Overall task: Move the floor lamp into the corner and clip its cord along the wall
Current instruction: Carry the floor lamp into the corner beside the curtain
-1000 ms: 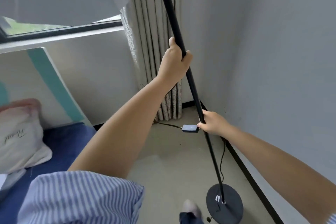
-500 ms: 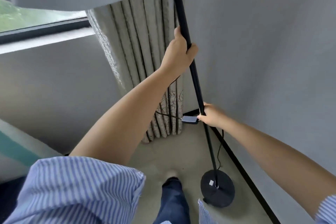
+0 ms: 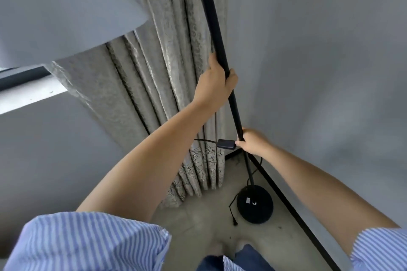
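Apparently grounded, lamp base (image 3: pixel 255 204) occupies concrete floor (image 3: pixel 198 222) beside curtain (image 3: pixel 176 94).

Grey room corner

A patterned curtain (image 3: pixel 167 86) hangs beside the window sill (image 3: pixel 28 94); a black skirting board (image 3: pixel 293 209) edges the pale floor (image 3: pixel 198 222).

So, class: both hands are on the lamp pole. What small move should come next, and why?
Probably set the base flat and release the pole: the base sits by the corner, next to the curtain, while the cord lies loose.
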### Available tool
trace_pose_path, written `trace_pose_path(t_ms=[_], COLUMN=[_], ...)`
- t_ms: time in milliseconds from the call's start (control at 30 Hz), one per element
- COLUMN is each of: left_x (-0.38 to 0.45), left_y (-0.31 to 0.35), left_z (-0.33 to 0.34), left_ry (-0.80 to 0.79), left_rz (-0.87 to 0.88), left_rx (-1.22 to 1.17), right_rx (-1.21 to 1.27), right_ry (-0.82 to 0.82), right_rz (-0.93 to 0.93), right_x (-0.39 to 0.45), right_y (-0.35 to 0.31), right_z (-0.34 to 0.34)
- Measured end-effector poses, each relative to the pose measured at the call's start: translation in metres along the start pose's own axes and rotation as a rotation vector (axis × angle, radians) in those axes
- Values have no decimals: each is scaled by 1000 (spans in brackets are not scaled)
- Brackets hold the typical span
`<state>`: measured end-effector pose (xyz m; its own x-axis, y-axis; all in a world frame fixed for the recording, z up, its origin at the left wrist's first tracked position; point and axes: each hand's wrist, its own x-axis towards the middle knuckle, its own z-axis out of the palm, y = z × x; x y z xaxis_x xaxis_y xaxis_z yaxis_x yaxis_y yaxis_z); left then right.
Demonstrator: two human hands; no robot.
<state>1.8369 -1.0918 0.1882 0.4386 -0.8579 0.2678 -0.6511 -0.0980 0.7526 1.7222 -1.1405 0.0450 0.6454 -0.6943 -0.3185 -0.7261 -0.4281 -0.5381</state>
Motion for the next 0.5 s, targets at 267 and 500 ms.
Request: trace_pose_path(t_ms=[267, 500], left_x=[42, 67], left_y=[-1, -2], left_z=[16, 27], left_ry=[-10, 26], left_rz=[-66, -138], left_rx=[16, 53], right_rx=[11, -17], right_ry=[38, 47], right_rz=[11, -37], right_x=[71, 112], right_y=[7, 13], right_z=[-16, -27])
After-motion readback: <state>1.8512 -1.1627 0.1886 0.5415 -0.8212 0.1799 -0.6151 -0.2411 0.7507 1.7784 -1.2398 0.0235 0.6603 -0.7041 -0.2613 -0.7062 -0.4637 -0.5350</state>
